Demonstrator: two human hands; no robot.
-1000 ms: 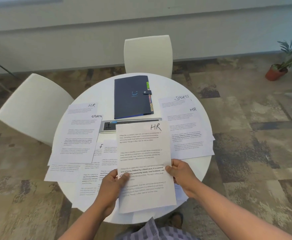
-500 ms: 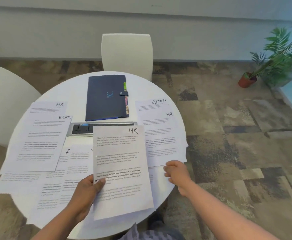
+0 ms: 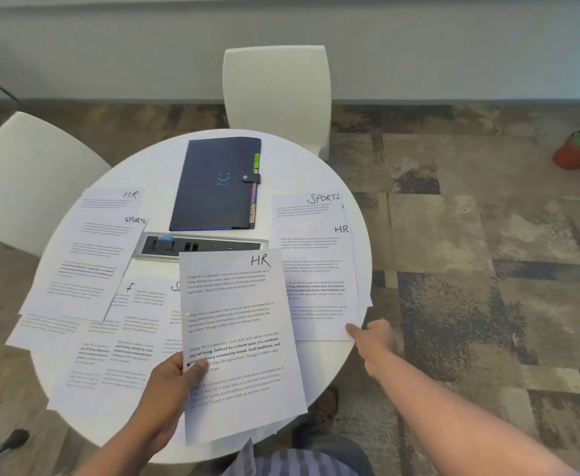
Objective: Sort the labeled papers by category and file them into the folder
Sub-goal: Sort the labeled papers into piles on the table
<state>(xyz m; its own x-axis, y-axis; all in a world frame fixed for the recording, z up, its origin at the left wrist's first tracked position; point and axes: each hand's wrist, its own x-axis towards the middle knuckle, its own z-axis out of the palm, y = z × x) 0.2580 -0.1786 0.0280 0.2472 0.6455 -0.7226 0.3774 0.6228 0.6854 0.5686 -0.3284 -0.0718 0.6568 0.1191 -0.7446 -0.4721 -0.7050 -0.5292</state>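
Note:
My left hand (image 3: pixel 168 383) grips the left edge of a printed sheet marked HR (image 3: pixel 237 321), held above the near side of the round white table (image 3: pixel 158 163). My right hand (image 3: pixel 374 341) reaches to the table's right edge, its forefinger touching the lower right corner of another HR sheet (image 3: pixel 316 269). That sheet lies over one marked SPORTS (image 3: pixel 309 207). A dark blue folder (image 3: pixel 213 187), snapped shut with coloured tabs along its right side, lies at the far middle. On the left lie more sheets: HR (image 3: pixel 110 201), SPORTS (image 3: pixel 89 262), and one marked F (image 3: pixel 134 304).
A grey power socket strip (image 3: pixel 199 247) is set in the table just in front of the folder. White chairs stand at the far side (image 3: pixel 278 97) and the left (image 3: pixel 24 180). A potted plant (image 3: pixel 573 152) sits on the carpet at far right.
My right hand let go of the held HR sheet and moved right to the corner of the HR sheet on the table. My left hand now holds the sheet alone.

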